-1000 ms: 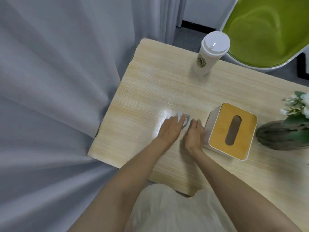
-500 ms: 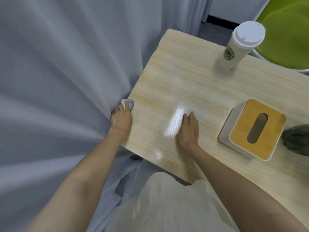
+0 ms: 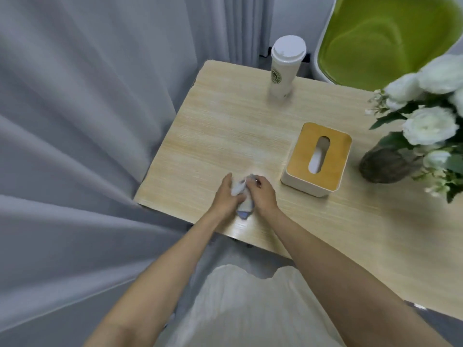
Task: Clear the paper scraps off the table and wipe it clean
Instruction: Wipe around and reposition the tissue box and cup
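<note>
Crumpled white-blue wad (image 3: pixel 243 209) sat between hands, long axis 12-6 o'clock. Left hand (image 3: pixel 225 199) gripped wad from 9 o'clock, right hand (image 3: pixel 264 196) from 3 o'clock. Both equally near.

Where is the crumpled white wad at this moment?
In the head view, the crumpled wad is gripped between the left hand and right hand, above the table near its front edge, left of the tissue box.

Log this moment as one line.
left hand: grips wad | right hand: grips wad | wad: over table, near edge
</note>
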A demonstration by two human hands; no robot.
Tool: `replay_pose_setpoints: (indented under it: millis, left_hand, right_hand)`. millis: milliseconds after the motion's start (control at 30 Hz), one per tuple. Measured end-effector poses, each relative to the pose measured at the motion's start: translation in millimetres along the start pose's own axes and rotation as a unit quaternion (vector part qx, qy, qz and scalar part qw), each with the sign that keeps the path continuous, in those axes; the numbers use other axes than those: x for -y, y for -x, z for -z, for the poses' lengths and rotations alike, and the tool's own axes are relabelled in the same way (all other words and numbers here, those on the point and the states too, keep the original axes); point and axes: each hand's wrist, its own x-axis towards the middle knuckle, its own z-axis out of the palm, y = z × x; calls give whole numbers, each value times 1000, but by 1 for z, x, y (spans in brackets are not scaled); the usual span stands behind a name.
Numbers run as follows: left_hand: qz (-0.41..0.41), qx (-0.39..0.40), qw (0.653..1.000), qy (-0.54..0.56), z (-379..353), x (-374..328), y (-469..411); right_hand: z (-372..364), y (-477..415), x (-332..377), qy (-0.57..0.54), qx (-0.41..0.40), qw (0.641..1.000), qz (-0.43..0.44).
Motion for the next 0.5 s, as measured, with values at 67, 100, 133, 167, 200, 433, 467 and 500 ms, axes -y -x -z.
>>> replay_pose_setpoints:
  millis: [67, 100, 133, 167, 200, 433, 467, 500]
  left_hand:
    - [10, 64, 998, 23, -36, -3, 9]
    - [11, 93, 995, 26, -52, -5, 15]
    - [18, 123, 992, 27, -66, -7, 21]
    - [28, 157, 987, 27, -79, -9, 27]
    - [37, 190, 981, 20, -91, -12, 33]
    - [77, 150, 982, -86, -127, -53, 35]
    - [112, 122, 984, -64, -122, -59, 31]
    - [144, 97, 984, -34, -117, -63, 27]
  right_hand:
    - [26, 12, -16, -39, -19, 998, -37]
    - [41, 18, -26, -35, -34, 998, -40]
    - [57, 23, -38, -31, -48, 998, -42]
    - [73, 29, -50, -34, -61, 996, -48]
    - [89, 35, -60, -42, -72, 995, -62]
    - [186, 48, -92, -87, -161, 975, -127]
    - [194, 47, -92, -99, -169, 972, -132]
    - [199, 44, -94, -108, -175, 969, -136]
